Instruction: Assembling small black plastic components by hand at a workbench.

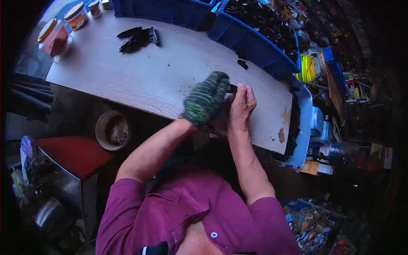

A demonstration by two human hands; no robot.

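**Small black part worked at the bench edge**

A small black part point(231, 88) sits pinched between both hands over the bench point(161, 76). The gloved left hand point(206, 100) grips it at nine o'clock; the bare right hand point(242, 106) clamps it at three o'clock. A fitting step seems underway, needing steady pressure.

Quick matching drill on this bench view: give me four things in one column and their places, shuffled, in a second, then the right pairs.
Things:
1. left hand in a green knit glove
2. black gloves
3. jars
4. blue crate

Places:
A. far left corner of the table
B. far right edge, full of dark parts
C. near edge, against the bare right hand
D. lying loose at the table's far middle

Pairs: 1-C, 2-D, 3-A, 4-B
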